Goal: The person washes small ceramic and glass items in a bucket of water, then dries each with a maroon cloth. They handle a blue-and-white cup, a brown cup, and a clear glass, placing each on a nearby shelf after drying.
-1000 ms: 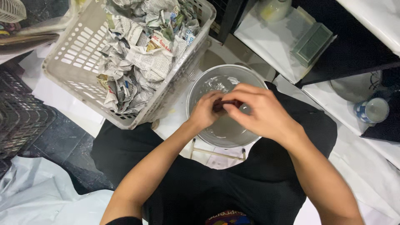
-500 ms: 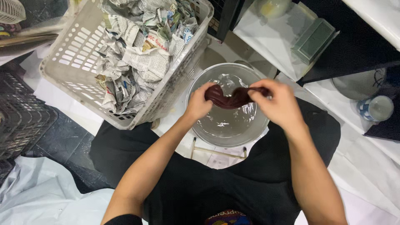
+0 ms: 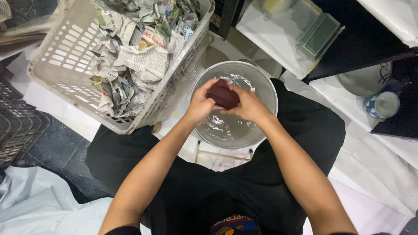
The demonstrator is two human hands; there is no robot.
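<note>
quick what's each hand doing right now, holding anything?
Left hand: closed on the dark red cloth over the water basin.
Right hand: closed on the same cloth.

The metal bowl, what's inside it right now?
The metal bowl holds shallow clear water. Above it, the left hand and right hand hold a dark red cloth, which hides part of the bottom.

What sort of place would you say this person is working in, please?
Probably an informal workshop or wash area on the floor: a round metal basin of water, a white plastic basket of crumpled newspaper, and white sheeting over the floor.
</note>
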